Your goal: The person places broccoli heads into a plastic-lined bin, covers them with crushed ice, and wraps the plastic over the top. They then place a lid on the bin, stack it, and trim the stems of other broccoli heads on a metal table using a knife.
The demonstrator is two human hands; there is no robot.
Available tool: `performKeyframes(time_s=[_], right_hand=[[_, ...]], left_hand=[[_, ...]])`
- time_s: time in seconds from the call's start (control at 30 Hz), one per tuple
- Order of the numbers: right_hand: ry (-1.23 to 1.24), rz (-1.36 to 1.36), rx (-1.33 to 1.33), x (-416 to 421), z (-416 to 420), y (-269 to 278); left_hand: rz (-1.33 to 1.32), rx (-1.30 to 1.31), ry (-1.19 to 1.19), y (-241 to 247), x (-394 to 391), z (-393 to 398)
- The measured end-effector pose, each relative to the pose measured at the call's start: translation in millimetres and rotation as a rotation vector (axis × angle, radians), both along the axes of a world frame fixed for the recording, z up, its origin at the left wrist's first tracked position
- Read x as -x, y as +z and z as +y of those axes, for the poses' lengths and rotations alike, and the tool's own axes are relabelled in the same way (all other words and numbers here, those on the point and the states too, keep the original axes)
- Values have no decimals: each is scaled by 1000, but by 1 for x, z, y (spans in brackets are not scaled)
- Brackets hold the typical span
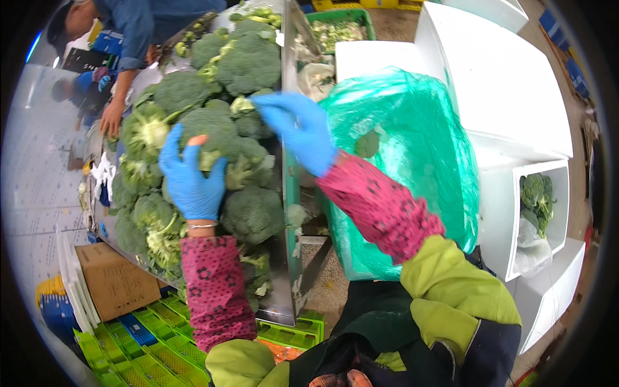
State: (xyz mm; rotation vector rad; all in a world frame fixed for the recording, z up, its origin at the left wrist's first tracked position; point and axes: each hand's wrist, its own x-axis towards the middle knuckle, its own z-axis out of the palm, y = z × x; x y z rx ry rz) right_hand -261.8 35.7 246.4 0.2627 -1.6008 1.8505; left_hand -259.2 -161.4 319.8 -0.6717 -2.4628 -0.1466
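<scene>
Broccoli heads lie piled over a metal worktable before me. My left hand, in a blue glove with one fingertip bare, grips a broccoli head, thumb and fingers spread around its near side. Blurred, my right hand reaches over the table's raised edge in a matching glove. Its fingertips meet a pale cut stem; whether they pinch it cannot be told. Right of the table, a green plastic liner fills an open container, with a small broccoli piece inside.
White foam boxes stand at the right; one foam box holds broccoli. A green crate of trimmings is at the far end. Across the table leans a co-worker. Green crates and a cardboard box sit lower left.
</scene>
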Motion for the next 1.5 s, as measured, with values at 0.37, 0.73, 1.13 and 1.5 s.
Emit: performKeyframes(time_s=[0.37,0.73,1.13,1.5], right_hand=[[216,-1403,-897,-251,125,-337],[-108,-1346,-617,-34,120,-305],[562,-761,1505,-148,147,-267],[540,-468,922,-93,75,-49]], left_hand=[[73,65,-48,-13,10,8],[71,59,-21,-17,12,4],[11,28,47,-4,6,12],[11,-233,-165,-2,7,-4]])
